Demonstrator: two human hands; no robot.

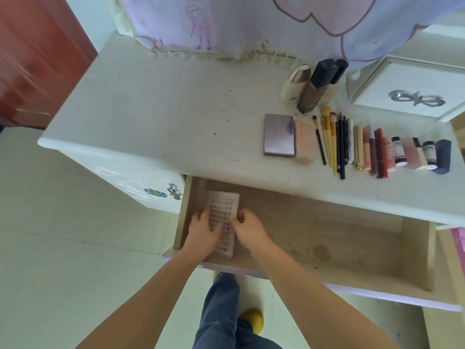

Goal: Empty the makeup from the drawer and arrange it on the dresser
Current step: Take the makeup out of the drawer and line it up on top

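1. At the bottom edge, blue trousers [221, 313] and a yellow shoe [253, 321] stand on the pale tiled floor [63, 248].
2. Both bare forearms reach up into the open wooden drawer [314, 238], which is pulled out from under the desk [163, 117].
3. In the drawer's left end lies a clear plastic case [224, 210] with rows of small dark pieces inside; its contents are blurred.
4. The left hand [202, 231] grips the case's left edge, fingers [214, 224] curled over its top.
5. The right hand [247, 231] pinches the case's right edge with bent fingers.
6. On the desk's right part a row is laid out: a mauve compact [278, 134], a pink block [305, 141] touching it, then brushes [329, 139], pencils and lip tubes [375, 152] side by side, ending with small bottles [412, 153] and a dark blue box [443, 156].
7. Behind the row stand a cream bottle [294, 84] and two dark-capped bottles [317, 86].
8. At the back hangs a printed cloth [251, 26].
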